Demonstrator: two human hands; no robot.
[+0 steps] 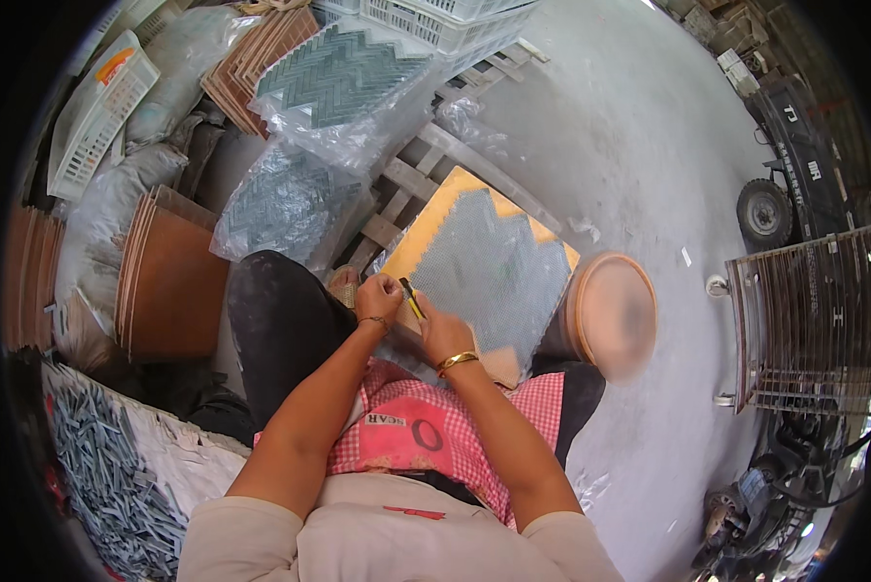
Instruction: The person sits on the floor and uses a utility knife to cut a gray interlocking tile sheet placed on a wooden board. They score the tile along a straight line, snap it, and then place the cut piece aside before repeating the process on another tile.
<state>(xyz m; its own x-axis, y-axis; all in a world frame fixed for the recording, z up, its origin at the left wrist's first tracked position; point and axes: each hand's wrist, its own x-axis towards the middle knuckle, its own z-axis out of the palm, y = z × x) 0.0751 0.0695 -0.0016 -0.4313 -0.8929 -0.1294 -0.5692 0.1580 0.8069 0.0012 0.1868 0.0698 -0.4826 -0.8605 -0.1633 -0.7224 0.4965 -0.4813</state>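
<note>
My right hand (pixel 445 333) is closed around a yellow and black utility knife (pixel 413 300), its black end pointing towards my left hand. My left hand (pixel 378 299) is pinched shut beside the knife; whatever its fingers hold is hidden or too small to name. Both hands are over the near left edge of a yellow board (pixel 447 202). A grey mesh-backed tile sheet (pixel 489 272) with a zigzag outline lies on that board.
An orange-brown round tub or stool (pixel 617 315) stands to the right of the board. Bagged herringbone tile sheets (pixel 343 78) and brown boards (pixel 175 276) are on the left. Loose tile strips (pixel 110 475) fill the lower left. A metal rack (pixel 804 320) stands at right.
</note>
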